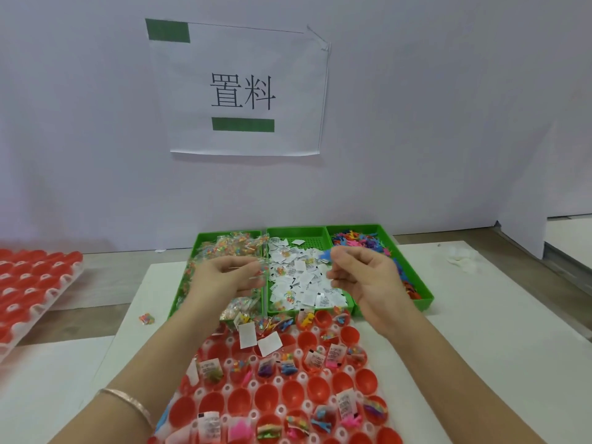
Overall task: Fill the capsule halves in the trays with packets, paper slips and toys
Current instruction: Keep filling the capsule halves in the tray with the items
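On the white table (480, 315), right in front of the person, lies a tray (228, 388) of red capsule halves (293, 390). Some cups have a slip, a packet and a toy in them. Others show only red.

Two loose slips (247, 335) lie flat at the tray's twelve o'clock end. Past that end sit three green bins, side by side. The packet bin (208, 236) at eleven o'clock has clear packets (234, 246). The slip bin (307, 238) at twelve has paper slips (304, 277). The toy bin (419, 283) at one o'clock has bright toys (358, 240).

The left hand (224, 277) hangs over the packet bin. Its fingers are curled and pinch a clear packet (262, 269), though that bit is blurry. The right hand (362, 277) hangs where the slip bin meets the toy bin. Its thumb and finger pinch a small blue toy (325, 255).

A thin bracelet (128, 402) is on the left wrist. A stray packet (146, 318) lies on the table at ten o'clock from the tray. A second tray (32, 283) of red halves sits at nine o'clock. A paper sign (243, 91) hangs on the wall at twelve.
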The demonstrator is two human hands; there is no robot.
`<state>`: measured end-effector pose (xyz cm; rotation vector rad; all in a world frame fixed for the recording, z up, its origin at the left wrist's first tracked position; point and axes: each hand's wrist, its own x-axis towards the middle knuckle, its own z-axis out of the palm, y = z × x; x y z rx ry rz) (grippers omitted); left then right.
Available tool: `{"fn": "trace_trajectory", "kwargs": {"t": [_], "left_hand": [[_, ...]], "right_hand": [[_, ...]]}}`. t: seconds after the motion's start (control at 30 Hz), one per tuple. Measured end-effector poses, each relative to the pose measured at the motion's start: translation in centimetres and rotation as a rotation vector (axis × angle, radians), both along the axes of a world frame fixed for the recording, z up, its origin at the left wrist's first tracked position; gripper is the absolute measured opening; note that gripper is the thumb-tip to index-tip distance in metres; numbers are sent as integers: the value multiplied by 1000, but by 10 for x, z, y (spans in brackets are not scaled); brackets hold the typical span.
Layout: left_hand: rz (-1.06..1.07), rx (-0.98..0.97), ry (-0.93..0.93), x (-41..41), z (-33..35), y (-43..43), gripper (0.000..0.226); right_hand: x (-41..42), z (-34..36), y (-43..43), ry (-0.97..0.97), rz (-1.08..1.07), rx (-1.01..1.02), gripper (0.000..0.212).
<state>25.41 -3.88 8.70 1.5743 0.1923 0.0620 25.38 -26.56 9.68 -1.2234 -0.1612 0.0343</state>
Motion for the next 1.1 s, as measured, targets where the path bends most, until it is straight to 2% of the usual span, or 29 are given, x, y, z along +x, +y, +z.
{"fn": "trace_trajectory", "kwargs": {"t": [0.07, 0.17, 0.33, 0.43, 0.67, 0.77, 0.83, 0.9, 0.97, 1.03, 1.07, 1.1], "left_hand": [[-73, -29, -14, -6, 3, -15, 12], [-136, 22, -46, -13, 7, -32, 7], [-173, 140, -103, -16, 14, -36, 20], [-225, 206, -118, -18, 16, -35, 20], [-268, 154, -124, -15, 14, -39, 16], [-333, 72, -75, -9, 11, -39, 17], [-297, 95, -62, 0, 6, -39, 20], [-215, 338, -96, 12, 0, -37, 25], [-249, 839, -118, 23, -5, -33, 33], [-374, 1378, -122, 31, -11, -32, 39], [-427, 1540, -106, 33, -13, -33, 39], [-458, 1617, -85, 36, -14, -34, 37]], "right_hand": [[-8, 0, 14, -14, 87, -107, 20], [-10, -2, 25, -17, 99, -269, 6], [-4, 4, 19, 6, 69, -385, 9], [-3, 7, 14, 19, 97, -449, 11], [-4, -1, 13, 84, 132, -322, 31], [-4, -11, 9, 63, 84, -292, 17], [-3, -17, 3, 46, -3, -205, 18], [-2, -21, -5, 47, -85, -109, 26], [-1, -25, -14, 57, -129, -36, 28], [0, -29, -20, 68, -148, 14, 23], [1, -30, -23, 73, -152, 33, 19], [1, -30, -25, 77, -155, 46, 16]]}}
